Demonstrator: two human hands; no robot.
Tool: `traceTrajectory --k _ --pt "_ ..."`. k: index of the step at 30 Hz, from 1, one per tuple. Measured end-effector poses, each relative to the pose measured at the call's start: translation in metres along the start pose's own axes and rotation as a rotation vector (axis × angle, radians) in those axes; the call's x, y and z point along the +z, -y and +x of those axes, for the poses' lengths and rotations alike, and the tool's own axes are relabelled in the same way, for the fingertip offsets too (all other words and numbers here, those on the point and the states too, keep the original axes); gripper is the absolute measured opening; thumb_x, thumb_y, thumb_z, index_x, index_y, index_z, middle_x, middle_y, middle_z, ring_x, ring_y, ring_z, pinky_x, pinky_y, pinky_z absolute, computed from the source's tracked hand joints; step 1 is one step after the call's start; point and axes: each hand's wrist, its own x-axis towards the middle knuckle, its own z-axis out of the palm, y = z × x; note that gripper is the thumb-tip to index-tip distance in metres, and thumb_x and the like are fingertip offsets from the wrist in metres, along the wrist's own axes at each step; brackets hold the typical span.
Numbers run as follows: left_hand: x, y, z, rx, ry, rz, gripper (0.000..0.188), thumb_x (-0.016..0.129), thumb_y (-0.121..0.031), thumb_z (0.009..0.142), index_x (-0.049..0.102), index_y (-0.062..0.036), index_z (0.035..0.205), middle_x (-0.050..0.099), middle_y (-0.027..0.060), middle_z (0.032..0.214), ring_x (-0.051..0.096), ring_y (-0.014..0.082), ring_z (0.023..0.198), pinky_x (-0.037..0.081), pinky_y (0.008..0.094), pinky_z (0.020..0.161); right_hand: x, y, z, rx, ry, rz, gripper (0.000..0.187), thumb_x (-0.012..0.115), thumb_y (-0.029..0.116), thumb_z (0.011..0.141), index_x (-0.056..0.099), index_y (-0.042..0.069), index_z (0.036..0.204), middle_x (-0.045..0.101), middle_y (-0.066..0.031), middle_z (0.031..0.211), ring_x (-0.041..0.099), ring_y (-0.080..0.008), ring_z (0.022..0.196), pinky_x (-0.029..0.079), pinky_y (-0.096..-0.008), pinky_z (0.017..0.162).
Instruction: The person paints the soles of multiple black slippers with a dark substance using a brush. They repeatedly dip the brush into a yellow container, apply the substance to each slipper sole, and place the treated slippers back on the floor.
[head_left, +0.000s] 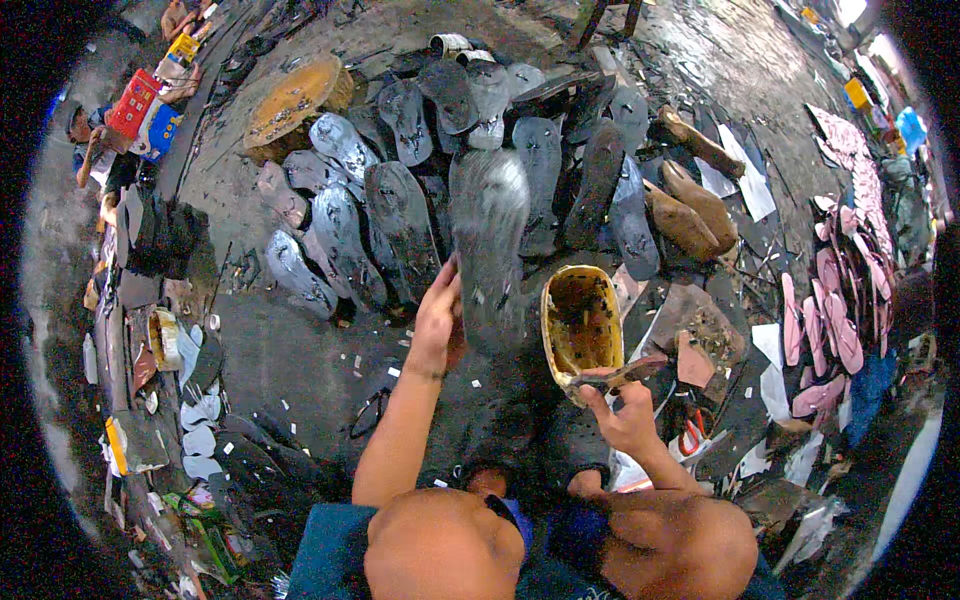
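Note:
A large dark sole-shaped piece (488,235), smeared by motion, stands up in my left hand (436,320), whose fingers close on its lower left edge. My right hand (628,418) grips a flat, brown, brush-like tool (630,372). One end of that tool lies over the near rim of a cut-open yellowish container (549,330), crusted with dark smears inside. Whether it is a brush or a spatula I cannot tell. Beyond my hands, several black soles (398,205) lie close together on the floor, some with shiny wet-looking tops.
Brown shoe lasts (690,215) lie right of the soles, and a round wooden block (295,100) stands at the far left. Pink sandal pieces (835,310) are heaped on the right. Scraps (200,440) litter the left side. Other people (95,150) sit at the upper left.

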Motion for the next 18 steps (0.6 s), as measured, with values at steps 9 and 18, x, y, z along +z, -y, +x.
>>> traceTrajectory --k 9,18 --pt "-0.088 0.011 -0.022 0.436 -0.202 0.759 0.055 0.061 -0.019 0.098 0.041 -0.0002 0.146 0.054 0.0178 0.141 0.054 0.0287 0.129 0.045 0.0382 0.105 -0.017 -0.013 0.020 -0.096 -0.194 -0.052 0.023 0.061 0.017 0.100 0.066 0.000 0.114 0.072 -0.0123 0.093 0.068 -0.0197 0.084 0.052 -0.0343 0.079" --pt "-0.178 0.019 -0.201 -0.151 -0.229 1.727 0.119 0.086 -0.039 0.070 0.012 -0.0149 0.160 0.027 0.0211 0.160 0.027 0.0430 0.145 0.028 0.0606 0.114 0.036 -0.046 0.093 -0.233 -0.017 -0.751 0.022 0.072 0.024 0.091 0.072 0.012 0.109 0.074 -0.0095 0.102 0.066 -0.0193 0.101 0.049 -0.0363 0.092"
